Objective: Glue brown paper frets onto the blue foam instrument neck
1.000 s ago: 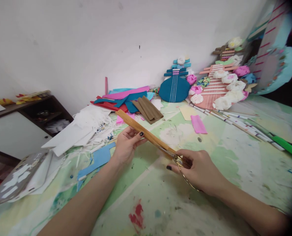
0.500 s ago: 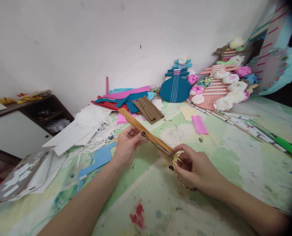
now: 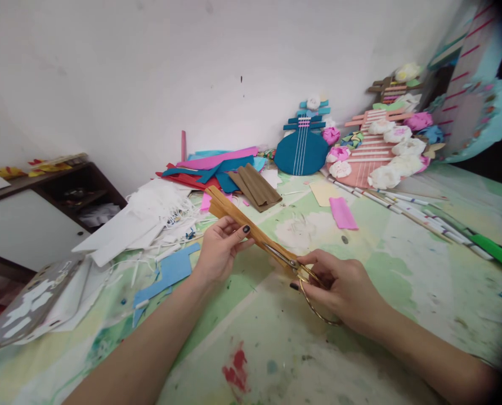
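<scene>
Between finger and thumb, my left hand (image 3: 222, 247) pinches a long folded strip of orange-brown paper (image 3: 251, 226), which slants from upper left to lower right. My right hand (image 3: 331, 281) grips gold-handled scissors (image 3: 297, 267) near the strip's lower right end. The scissor blades lie along the strip and point toward my left hand; how far apart they are is hard to tell. Beyond the strip lies folded brown crepe paper (image 3: 256, 188). A blue paper scrap (image 3: 170, 274) is left of my left hand.
Blue (image 3: 301, 152) and pink (image 3: 361, 163) instrument-shaped crafts lean at the back wall. White paper pieces (image 3: 137, 225) cover the left side. A pink scrap (image 3: 343, 214), striped sticks (image 3: 403, 211) and a green tool (image 3: 496, 253) lie to the right.
The strip's far end has spread a little wider. My right hand has shifted slightly, with the scissors turned a bit. My left hand keeps its hold in nearly the same place.
</scene>
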{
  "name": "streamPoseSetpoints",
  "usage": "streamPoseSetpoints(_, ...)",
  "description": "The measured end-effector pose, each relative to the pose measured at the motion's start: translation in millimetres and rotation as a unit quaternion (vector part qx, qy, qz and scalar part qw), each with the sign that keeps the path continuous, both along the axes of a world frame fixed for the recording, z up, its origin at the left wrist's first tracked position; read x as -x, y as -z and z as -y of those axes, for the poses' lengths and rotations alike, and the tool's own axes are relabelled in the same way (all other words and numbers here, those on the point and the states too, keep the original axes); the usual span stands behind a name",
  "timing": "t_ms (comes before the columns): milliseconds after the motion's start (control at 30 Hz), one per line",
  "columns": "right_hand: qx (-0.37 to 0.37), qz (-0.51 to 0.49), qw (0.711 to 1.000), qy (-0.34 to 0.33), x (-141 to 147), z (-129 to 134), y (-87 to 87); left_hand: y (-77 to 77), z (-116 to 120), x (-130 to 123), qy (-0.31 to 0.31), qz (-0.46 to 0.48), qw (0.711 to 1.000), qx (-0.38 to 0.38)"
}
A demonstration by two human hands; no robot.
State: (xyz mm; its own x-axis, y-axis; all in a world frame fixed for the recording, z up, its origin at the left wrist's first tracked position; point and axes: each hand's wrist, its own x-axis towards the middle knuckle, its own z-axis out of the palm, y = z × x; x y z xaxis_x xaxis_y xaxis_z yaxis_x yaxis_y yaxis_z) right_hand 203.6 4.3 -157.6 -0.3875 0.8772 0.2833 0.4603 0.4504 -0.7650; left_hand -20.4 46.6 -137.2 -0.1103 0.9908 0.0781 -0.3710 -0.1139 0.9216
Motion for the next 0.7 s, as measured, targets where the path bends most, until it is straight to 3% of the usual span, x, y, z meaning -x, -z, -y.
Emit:
streamPoseSetpoints(367,-0.005,-0.007,1.0,0.013,-0.7,-0.1,4.1,2.2,0.5,1.8,0.022,-0.006,1.0,-0.001)
streamPoseSetpoints(700,0.022,0.028,0.999,0.022,4.2,1.6,-4.1,2.3,0.9,-0.5,0.034,-0.006,0.999,0.002)
